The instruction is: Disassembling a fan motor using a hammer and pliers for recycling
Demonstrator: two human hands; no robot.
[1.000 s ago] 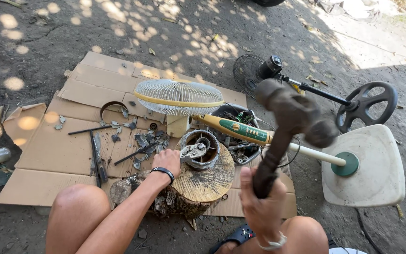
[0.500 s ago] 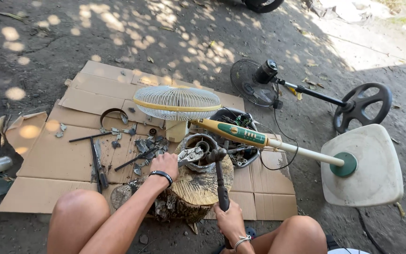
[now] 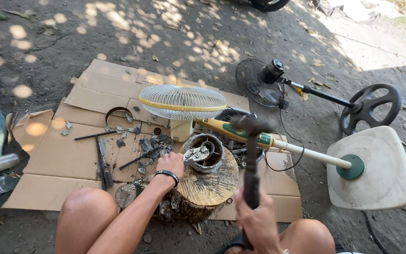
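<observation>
I see right hand (image 3: 258, 221) gripping dark hammer (image 3: 251, 162) low; left hand (image 3: 171, 163) pinches, I think, heavy round metal motor housing (image 3: 206, 153) on wood stump (image 3: 203, 186).

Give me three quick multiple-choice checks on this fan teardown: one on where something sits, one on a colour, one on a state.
1. Where does the round metal part sit?
A. on the wood stump
B. on the white fan base
C. on bare ground

2. What colour is the wristband on the left hand?
A. red
B. black
C. yellow

3. How is the hammer held?
A. lying flat on the cardboard
B. head resting on the stump
C. raised, head up, in the right hand

Answers:
1. A: the metal part rests on top of the wood stump, with the left hand holding pliers to it.
2. B: a dark black band circles the wrist.
3. C: the right hand grips the handle low, and the blurred head stands above the stump.
</observation>
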